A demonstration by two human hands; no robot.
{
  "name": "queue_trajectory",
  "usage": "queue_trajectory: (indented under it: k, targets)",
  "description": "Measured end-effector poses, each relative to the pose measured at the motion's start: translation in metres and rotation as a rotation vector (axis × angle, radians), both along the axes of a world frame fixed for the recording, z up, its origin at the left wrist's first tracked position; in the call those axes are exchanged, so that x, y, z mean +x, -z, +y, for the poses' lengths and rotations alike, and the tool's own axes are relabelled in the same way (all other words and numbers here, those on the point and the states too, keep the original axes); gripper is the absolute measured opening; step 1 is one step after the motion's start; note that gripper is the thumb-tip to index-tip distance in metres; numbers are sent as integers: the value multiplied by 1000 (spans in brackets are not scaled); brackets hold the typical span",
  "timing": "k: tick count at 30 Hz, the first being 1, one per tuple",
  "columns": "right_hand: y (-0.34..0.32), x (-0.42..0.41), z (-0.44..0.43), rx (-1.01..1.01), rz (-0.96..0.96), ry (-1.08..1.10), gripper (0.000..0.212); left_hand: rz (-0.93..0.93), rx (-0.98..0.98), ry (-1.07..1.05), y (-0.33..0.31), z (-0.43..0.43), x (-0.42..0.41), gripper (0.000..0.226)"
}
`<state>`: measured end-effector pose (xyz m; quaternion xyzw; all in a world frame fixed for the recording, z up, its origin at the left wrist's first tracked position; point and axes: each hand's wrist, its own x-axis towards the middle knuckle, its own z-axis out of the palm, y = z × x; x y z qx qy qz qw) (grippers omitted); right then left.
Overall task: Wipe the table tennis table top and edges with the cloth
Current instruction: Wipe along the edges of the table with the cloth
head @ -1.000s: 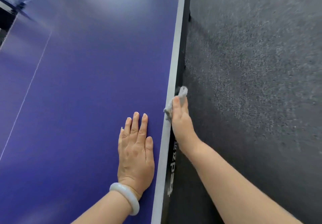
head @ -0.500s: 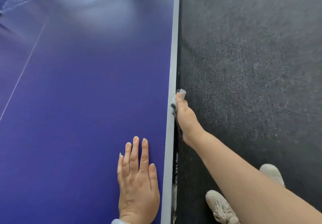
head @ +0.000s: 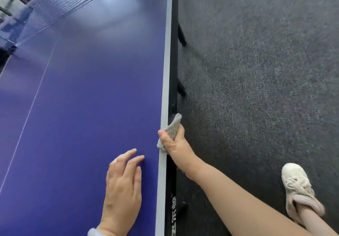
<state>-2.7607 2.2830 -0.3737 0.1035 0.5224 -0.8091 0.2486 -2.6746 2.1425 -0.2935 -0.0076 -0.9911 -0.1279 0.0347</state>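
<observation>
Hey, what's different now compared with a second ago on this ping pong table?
The left hand, flat with fingers together before, now has its fingers spread and raised off the table top. The right hand now hooks its thumb over the white edge line. It still grips the cloth against the table's edge.

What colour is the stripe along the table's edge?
Greyish white: edge stripe, head view.

Bright, even light; a pale glare patch on the table [head: 110, 12] at upper centre; slight motion blur throughout; wide-angle bending toward the frame edges.
</observation>
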Motion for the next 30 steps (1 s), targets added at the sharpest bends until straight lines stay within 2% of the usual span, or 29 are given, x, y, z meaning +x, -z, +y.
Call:
queue_trajectory:
  k: [4,8,11,13,16,21,23,25,26,28,30]
  targets:
    - [3,-1,2,6,-24,-40,71,-6,19,95,-2,26,-118,39]
    - [0,-4,3,37,-42,-52,78,-128,-67,98,14,48,-211,51]
    - [-3,4,9,44,-20,-51,93,-105,-57,110,29,45,-219,54]
    - [-7,13,10,115,40,-50,93,-80,-4,114,34,42,-217,52]
    - [-20,0,8,138,55,12,79,-69,45,108,35,38,-219,49]
    - [-22,-140,28,-187,-33,279,63,-64,126,101,36,35,-218,49]
    - [-22,-165,30,-89,76,270,49,-64,123,104,37,34,-219,49]
    - [-16,-140,18,127,275,192,46,-57,118,109,36,35,-219,49]
    - [-12,-114,12,168,314,170,48,-53,112,107,36,36,-219,50]
    - [-7,-56,4,142,293,153,55,-46,86,109,36,37,-219,50]
    - [-5,-34,1,166,251,105,56,-42,75,113,37,37,-219,50]
